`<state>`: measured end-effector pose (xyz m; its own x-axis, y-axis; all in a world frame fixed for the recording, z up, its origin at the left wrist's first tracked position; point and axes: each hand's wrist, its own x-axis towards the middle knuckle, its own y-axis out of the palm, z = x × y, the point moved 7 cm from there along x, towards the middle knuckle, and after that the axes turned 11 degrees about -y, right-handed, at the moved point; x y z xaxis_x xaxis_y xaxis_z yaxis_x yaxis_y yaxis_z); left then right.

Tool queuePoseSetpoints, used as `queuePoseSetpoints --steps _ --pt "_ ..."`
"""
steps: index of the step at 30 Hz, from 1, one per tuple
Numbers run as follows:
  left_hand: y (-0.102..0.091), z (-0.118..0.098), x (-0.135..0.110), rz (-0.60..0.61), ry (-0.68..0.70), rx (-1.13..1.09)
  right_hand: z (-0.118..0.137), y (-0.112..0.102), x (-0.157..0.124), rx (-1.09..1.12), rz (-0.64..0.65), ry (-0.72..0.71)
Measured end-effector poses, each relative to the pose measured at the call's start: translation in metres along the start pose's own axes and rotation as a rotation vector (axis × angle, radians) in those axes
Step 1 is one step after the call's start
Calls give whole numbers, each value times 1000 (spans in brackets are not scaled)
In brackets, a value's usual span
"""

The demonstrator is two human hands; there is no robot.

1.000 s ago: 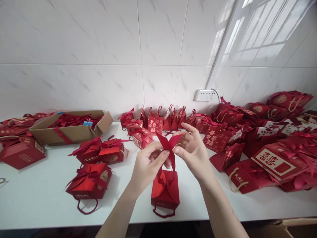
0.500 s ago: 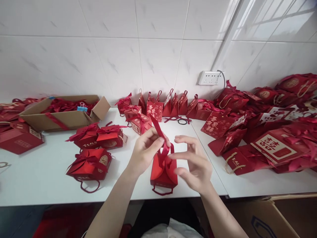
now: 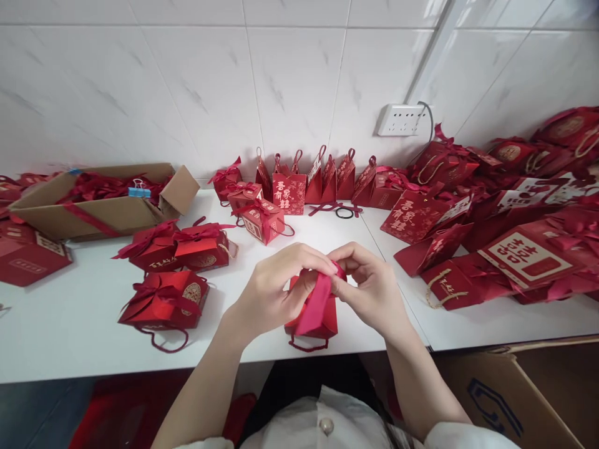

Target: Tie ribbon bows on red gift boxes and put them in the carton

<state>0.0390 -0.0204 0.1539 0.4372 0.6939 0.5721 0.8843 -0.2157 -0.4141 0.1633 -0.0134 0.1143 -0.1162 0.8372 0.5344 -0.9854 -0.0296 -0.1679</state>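
A small red gift box [image 3: 322, 322] with a cord handle stands at the front edge of the white table [image 3: 75, 324]. Both hands meet right over its top. My left hand [image 3: 276, 288] pinches a red ribbon [image 3: 316, 303] whose flat tail hangs down over the box front. My right hand [image 3: 369, 284] has its fingers curled on the same ribbon at the top of the box. The knot itself is hidden by my fingers.
Finished ribbon-tied red boxes [image 3: 165, 300] sit to the left. A cardboard box of ribbons [image 3: 93, 206] lies at the back left. Red paper bags [image 3: 524, 255] are heaped on the right. More small bags [image 3: 327, 181] and a wall socket [image 3: 401, 120] line the back wall.
The hands came down from holding the ribbon up in the air and closed together on top of the box. The ribbon tail now hangs forward. The view has tilted downward.
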Motion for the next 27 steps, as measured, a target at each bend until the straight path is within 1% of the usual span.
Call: queuePoseSetpoints --steps 3,6,8,10,13,15,17,18,21,23,27 --pt "1 3 -1 6 -30 -13 -6 -1 -3 -35 -26 72" --pt "1 7 -2 -9 -62 -6 -3 -5 -6 -159 -92 24" --pt "-1 9 -3 -34 -76 -19 1 -5 -8 -187 -129 -10" --pt "-3 12 -5 -79 -88 -62 1 -1 -11 -92 -129 -5" --pt "-4 18 -9 -152 -130 -165 -1 7 -15 124 -81 15" --pt "-7 25 -15 -247 -193 -250 1 6 -19 185 -95 -30" --pt "-10 34 -25 -345 -267 -349 3 -1 -25 159 -177 -115" --pt "-11 40 -32 -373 -301 -400 4 -6 -29 123 -227 -158" --pt "-11 63 -54 -379 -428 -546 3 -17 -47 -1 -340 -233" --pt "-15 82 -73 -430 -534 -620 -4 -24 -62 -53 -380 -221" --pt "-27 112 -111 -625 -743 -686 -23 -39 -92 -54 -454 -97"
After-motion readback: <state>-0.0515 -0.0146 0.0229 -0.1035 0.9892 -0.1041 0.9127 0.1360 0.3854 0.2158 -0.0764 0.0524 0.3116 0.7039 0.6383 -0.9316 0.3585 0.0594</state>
